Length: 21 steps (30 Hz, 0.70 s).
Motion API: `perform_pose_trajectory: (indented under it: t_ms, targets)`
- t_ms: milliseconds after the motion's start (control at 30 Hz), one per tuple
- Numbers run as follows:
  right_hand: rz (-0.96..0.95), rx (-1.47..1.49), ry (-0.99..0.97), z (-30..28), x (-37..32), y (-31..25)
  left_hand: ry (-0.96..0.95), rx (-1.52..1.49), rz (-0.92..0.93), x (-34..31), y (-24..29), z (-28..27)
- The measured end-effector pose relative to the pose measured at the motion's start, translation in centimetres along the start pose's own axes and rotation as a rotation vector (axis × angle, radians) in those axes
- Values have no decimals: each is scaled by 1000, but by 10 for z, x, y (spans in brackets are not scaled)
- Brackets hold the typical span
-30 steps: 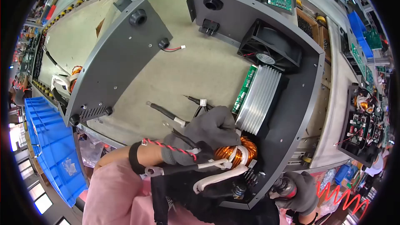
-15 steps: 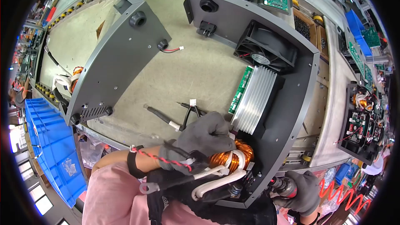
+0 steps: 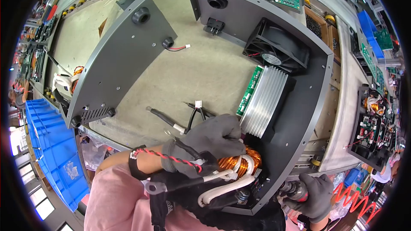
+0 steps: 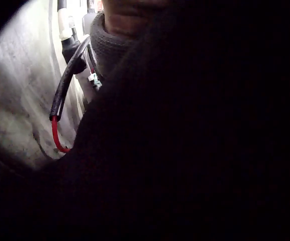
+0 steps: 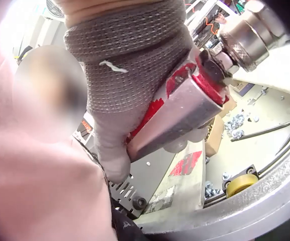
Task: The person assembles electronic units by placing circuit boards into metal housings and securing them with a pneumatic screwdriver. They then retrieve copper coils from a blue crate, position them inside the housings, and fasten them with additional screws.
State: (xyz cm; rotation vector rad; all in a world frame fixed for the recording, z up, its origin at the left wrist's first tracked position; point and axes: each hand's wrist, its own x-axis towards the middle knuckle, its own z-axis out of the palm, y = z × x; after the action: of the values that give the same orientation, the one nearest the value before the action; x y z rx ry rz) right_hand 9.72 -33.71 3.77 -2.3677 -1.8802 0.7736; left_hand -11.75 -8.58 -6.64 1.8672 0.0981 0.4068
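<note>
My gloved left hand [image 3: 209, 139] reaches over the open grey metal case [image 3: 295, 115], fingers curled against a copper-wound coil [image 3: 239, 162]; its fingertips are hidden. A black lead and a twisted red-black wire [image 3: 171, 158] lie across that wrist. White-sleeved leads [image 3: 227, 188] run from the coil. Outside the case wall, my gloved right hand [image 3: 314, 199] grips a pneumatic screwdriver [image 3: 295, 191], its front end close to the wall. The right wrist view shows the screwdriver's red and silver body [image 5: 180, 110] in that hand. Dark cloth fills most of the left wrist view.
The case holds a finned heat sink [image 3: 265, 102] and a black fan [image 3: 278, 45]. A second grey case [image 3: 120, 55] stands at left, beside a blue bin [image 3: 55, 154]. Loose cables [image 3: 165, 119] lie on the table. A red coiled hose [image 3: 355, 201] hangs at lower right.
My left hand has come slightly down toward the coil, and the black cable with the white tag has shifted left. The right hand and screwdriver stay at the case wall.
</note>
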Motion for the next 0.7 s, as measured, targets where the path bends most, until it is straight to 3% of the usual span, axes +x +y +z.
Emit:
perform_pose_trajectory:
  t_ms: [67,167,267,333,400,433,467,533,700]
  targets:
    - [-95,-191,123,5,-1,6,-37,64,17,-1,-2,2]
    - [-71,-269,127,3,-2,6,-156,69,3,-1,2,-9]
    - [-92,-179,165,-1,-1,10,-225,42,-128,11,27,-25]
    - [-65,-166,195,3,-8,16,-227,-8,-25,-1,6,-30]
    - [41,-109,270,8,-13,19,10,-727,-431,-2,-2,-37]
    - [135,89,334,13,-14,18,98,-760,-651,-2,2,-43]
    - [141,92,358,13,-13,15,84,-743,-640,4,8,-46]
    - [149,289,398,7,-1,7,170,-1116,-648,23,17,-46]
    - [39,344,493,-11,21,-16,130,-808,-660,64,42,-31]
